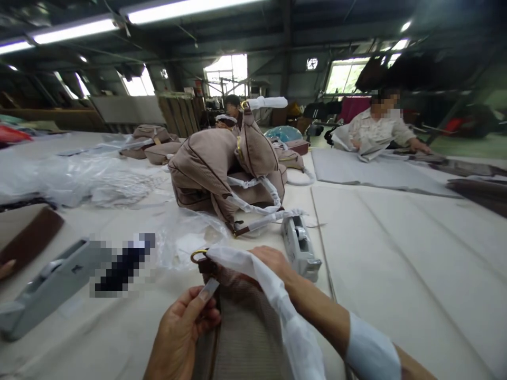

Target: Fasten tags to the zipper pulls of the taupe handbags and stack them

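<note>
A brown ribbed fabric bag (pixel 249 332) lies right in front of me, with a gold ring (pixel 199 256) at its far end. Its strap (pixel 283 306) is wrapped in thin white paper. My left hand (pixel 184 322) is closed at the bag's left side, thumb and finger pinching a short strip of clear tape (pixel 209 288) beside the ring's leather tab. Across the bag reaches my right hand (pixel 273 261), at the far side of the wrapped strap. The strap covers its fingers, so their grip is hidden.
Grey tape dispensers stand on the right (pixel 301 248) and left (pixel 55 285). Beyond is a pile of brown bags (pixel 206 158) with wrapped straps. Clear plastic bags (pixel 79 174) spread at left. A co-worker (pixel 380 126) handles grey sheets at the table's far right; another person sits behind the pile.
</note>
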`<state>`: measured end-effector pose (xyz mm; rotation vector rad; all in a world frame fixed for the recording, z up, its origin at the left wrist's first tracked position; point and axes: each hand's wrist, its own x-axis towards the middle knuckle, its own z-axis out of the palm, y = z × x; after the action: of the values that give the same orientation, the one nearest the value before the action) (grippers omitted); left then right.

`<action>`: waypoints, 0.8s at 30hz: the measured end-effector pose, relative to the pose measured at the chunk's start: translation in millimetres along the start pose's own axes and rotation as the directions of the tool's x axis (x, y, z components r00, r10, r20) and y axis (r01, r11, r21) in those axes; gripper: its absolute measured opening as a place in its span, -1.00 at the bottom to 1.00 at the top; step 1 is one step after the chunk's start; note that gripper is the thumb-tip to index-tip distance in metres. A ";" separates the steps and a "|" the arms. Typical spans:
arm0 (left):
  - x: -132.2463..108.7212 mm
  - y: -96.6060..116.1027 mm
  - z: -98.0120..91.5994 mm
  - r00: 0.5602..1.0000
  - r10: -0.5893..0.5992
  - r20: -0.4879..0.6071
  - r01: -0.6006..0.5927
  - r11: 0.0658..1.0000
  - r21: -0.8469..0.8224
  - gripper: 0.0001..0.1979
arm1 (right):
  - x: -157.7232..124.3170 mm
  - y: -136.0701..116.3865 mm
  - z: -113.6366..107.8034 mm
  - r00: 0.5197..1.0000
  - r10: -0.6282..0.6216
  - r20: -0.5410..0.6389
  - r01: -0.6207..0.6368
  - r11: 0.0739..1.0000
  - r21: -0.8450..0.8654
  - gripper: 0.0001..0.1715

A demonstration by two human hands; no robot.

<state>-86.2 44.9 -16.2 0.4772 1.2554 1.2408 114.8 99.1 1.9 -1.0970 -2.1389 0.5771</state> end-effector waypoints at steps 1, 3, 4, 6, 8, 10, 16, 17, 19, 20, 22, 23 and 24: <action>-0.7 -1.6 0.0 1.000 0.011 -0.016 -0.011 1.000 -0.002 -0.65 | -14.5 14.8 -10.4 0.990 0.102 -0.103 -0.104 0.995 -0.014 -0.73; -1.6 -4.3 0.5 1.000 0.014 -0.024 -0.014 1.000 -0.002 -0.65 | -44.5 48.2 -34.0 0.891 0.334 -0.306 -0.352 0.936 -0.005 -0.62; -1.9 -5.3 1.2 1.000 0.014 -0.019 -0.014 1.000 -0.002 -0.65 | -58.1 64.2 -45.5 0.826 0.438 -0.356 -0.462 0.887 0.019 -0.61; -2.7 -6.6 3.5 1.000 0.016 -0.005 -0.016 1.000 -0.002 -0.66 | -78.9 90.0 -63.3 0.715 0.603 -0.353 -0.617 0.782 0.087 -0.66; -4.2 -7.2 6.5 1.000 0.020 0.000 -0.020 1.000 -0.007 -0.67 | -88.7 105.3 -70.6 0.632 0.728 -0.265 -0.712 0.681 0.173 -0.68; -6.2 -7.3 8.9 1.000 0.023 -0.003 -0.023 1.000 -0.007 -0.67 | -89.0 111.3 -69.1 0.562 0.812 -0.157 -0.767 0.582 0.270 -0.68; -9.1 -7.7 7.9 0.999 0.035 -0.012 -0.035 0.999 -0.011 -0.69 | -87.0 97.6 -64.6 0.432 0.901 -0.045 -0.756 0.389 0.527 -0.73; -8.9 -8.0 7.5 0.999 0.032 -0.015 -0.033 0.999 -0.013 -0.69 | -91.3 92.9 -65.6 0.421 0.906 -0.048 -0.736 0.372 0.566 -0.72; -8.3 -8.6 7.2 0.999 0.028 -0.019 -0.029 0.999 -0.019 -0.69 | -102.6 84.0 -65.6 0.398 0.917 -0.031 -0.694 0.323 0.644 -0.69; -8.1 -8.7 7.4 1.000 0.024 -0.015 -0.024 1.000 -0.020 -0.69 | -108.6 80.3 -63.7 0.385 0.923 -0.006 -0.674 0.286 0.681 -0.68; -8.0 -8.8 8.1 1.000 0.012 -0.004 -0.012 1.000 -0.018 -0.69 | -119.2 75.6 -55.8 0.349 0.935 0.053 -0.639 0.196 0.744 -0.67; -8.0 -8.8 8.5 1.000 0.006 -0.002 -0.006 1.000 -0.015 -0.68 | -123.2 74.6 -50.7 0.331 0.940 0.077 -0.620 0.155 0.770 -0.68; -7.9 -8.8 8.7 1.000 0.001 0.001 -0.001 1.000 -0.011 -0.68 | -126.4 74.3 -45.5 0.315 0.945 0.093 -0.598 0.121 0.792 -0.69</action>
<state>-73.4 37.8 -17.3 0.4697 1.2471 1.2478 242.4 39.0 -58.6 -1.6348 -0.4882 1.3637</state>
